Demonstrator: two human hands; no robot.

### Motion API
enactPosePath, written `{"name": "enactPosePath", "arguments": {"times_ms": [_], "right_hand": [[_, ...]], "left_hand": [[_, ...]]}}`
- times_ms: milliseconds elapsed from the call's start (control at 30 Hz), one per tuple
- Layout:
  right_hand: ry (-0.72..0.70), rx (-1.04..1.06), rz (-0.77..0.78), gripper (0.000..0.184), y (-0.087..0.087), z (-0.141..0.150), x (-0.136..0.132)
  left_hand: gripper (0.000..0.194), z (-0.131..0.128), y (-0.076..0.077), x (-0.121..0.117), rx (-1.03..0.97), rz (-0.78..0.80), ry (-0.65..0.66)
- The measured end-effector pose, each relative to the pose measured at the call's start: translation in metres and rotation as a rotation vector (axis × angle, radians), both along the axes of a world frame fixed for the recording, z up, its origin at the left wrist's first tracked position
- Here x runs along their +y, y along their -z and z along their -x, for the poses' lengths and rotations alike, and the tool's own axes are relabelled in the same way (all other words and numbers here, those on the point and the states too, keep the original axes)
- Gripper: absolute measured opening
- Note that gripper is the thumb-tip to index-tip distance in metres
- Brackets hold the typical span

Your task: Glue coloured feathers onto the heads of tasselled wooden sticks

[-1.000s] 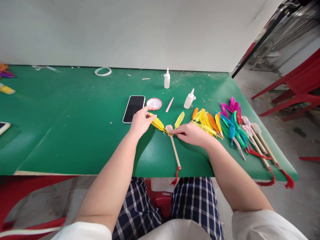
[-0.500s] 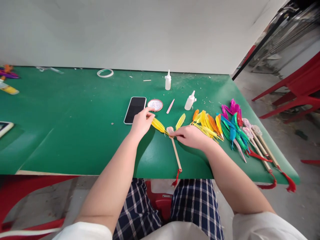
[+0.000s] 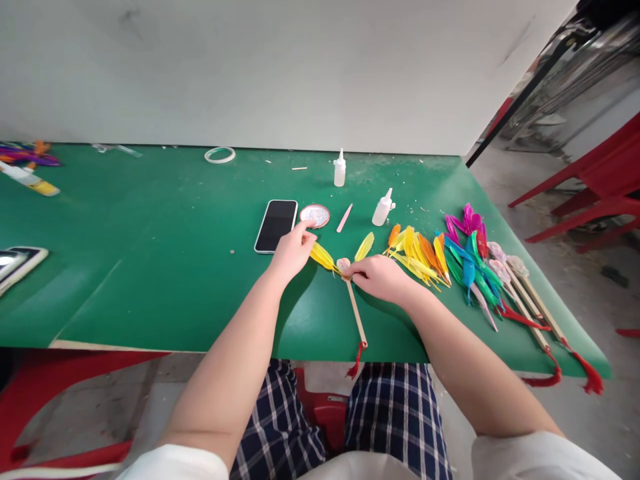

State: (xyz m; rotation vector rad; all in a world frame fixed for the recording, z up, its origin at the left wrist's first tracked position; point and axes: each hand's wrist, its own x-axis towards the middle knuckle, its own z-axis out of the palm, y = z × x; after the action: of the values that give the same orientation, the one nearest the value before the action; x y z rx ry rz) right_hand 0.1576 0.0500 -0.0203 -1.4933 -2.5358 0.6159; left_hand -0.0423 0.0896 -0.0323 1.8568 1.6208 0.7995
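L hand pinches long bright-yellow feathers beside slim wooden stick w/ pale-pink flower head, R hand at flower, grip unclear; prob. positioning, next needs steady quills.

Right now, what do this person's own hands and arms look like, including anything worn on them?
The left hand and right hand are bare, without gloves; I can make out no rings, watch or bracelet. Plain white fabric sleeves end near the elbows, leaving both forearms uncovered. No print shows on the visible cloth.
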Motion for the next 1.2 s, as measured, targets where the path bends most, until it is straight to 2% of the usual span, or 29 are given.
{"name": "enactPosePath", "arguments": {"times_ms": [467, 733, 833, 967, 1200], "right_hand": [[0.06, -0.057, -0.089, 0.026, 0.005, 0.009, -0.002], [0.124, 0.073, 0.0, 0.024, 0.01, 0.007, 0.003], [0.125, 0.173, 0.036, 0.024, 0.011, 0.004, 0.005], [0.241, 0.333, 0.045, 0.024, 0.012, 0.005, 0.008], [0.206, 0.32, 0.007, 0.023, 0.011, 0.006, 0.012]], "left_hand": [[0.028, 0.001, -0.002, 0.001, 0.098, 0.031, 0.085], [0.036, 0.001, -0.004, -0.001, 0.088, 0.006, 0.096], [0.038, 0.0, -0.006, -0.001, 0.045, -0.035, 0.09], [0.039, 0.001, -0.007, -0.001, -0.036, -0.08, 0.072], [0.035, 0.0, -0.016, -0.005, -0.24, -0.128, 0.04]]}}
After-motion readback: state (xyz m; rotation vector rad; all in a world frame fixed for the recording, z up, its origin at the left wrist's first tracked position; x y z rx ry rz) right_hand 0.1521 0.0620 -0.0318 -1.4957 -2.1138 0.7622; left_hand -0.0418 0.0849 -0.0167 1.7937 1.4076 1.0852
